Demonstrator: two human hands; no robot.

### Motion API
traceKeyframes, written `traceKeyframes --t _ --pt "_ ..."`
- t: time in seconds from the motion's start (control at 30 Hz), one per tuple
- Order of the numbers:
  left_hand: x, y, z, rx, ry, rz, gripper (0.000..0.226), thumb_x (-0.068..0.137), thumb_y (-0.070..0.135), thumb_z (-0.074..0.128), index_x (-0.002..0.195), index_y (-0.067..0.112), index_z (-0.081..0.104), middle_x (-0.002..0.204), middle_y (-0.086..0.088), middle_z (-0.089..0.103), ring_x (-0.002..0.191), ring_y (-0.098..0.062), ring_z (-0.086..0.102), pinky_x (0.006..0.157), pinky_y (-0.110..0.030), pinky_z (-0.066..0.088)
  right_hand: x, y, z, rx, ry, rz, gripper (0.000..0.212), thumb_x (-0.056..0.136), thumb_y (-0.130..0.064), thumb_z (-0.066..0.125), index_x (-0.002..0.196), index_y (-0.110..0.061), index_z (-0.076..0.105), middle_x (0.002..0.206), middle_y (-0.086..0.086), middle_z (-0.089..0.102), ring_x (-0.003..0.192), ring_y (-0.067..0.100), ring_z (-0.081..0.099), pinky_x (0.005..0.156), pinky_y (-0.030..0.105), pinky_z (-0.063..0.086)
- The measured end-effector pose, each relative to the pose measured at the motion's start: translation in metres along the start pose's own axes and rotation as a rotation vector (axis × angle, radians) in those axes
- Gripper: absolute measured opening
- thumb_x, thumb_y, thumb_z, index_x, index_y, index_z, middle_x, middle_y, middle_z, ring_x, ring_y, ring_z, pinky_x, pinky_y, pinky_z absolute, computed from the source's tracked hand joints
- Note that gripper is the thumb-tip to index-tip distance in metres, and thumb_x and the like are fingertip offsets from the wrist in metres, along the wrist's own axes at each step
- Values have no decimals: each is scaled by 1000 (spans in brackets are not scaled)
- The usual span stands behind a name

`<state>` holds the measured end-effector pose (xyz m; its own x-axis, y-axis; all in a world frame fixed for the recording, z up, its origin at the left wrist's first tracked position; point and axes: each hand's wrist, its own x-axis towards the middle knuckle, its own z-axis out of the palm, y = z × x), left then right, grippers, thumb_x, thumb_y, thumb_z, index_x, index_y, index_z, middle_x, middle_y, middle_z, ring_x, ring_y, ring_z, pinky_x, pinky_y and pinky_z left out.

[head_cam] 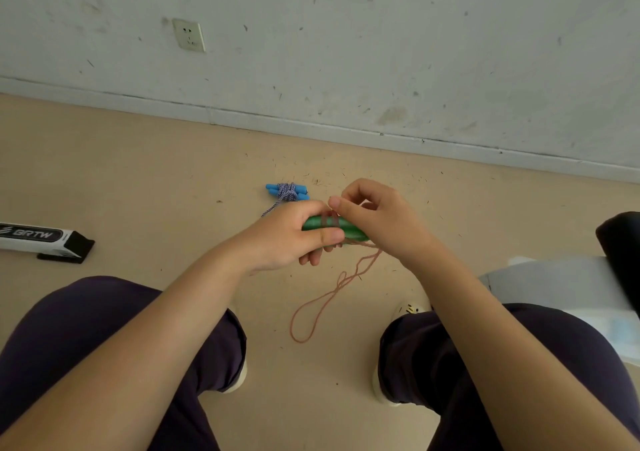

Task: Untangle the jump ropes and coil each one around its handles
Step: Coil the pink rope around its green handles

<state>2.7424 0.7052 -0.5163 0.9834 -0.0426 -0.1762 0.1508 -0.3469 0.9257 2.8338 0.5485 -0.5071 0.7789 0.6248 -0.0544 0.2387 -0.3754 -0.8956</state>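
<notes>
Gripping smooth green plastic handles [334,226] mid-air, left hand [294,234] steadies while right hand [375,216] pinches thin reddish cord [325,303] w/ few wraps on; slack tension prob lets turns slip off.

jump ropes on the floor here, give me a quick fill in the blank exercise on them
1. The left hand grips the ____ handles.
2. The right hand pinches the ____ rope being wound round them.
3. The blue-handled rope lies on the floor, already ____.

Missing words: green; reddish-brown; coiled
</notes>
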Motion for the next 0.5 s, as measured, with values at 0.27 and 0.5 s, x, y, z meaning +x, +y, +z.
traceKeyframes --t 0.27,0.5 --pt "2 -6 -5 -116 99 72 41 97 17 62 136 24 52 82 1 66 66 -14 62 61 -27 48 -2 -1 -9 264 -152 87 35 91 -38 65 99 -5 70 76 8 67 58 18 52 52 30 35" --pt "7 -1 -9 -477 315 54 27 99 16 55 121 1 56 83 -8 63 63 -15 59 58 -27 47 -3 -2 5 518 -212 111 30 91 -34 65 107 -10 57 58 -2 51 46 11 30 44 22 23"
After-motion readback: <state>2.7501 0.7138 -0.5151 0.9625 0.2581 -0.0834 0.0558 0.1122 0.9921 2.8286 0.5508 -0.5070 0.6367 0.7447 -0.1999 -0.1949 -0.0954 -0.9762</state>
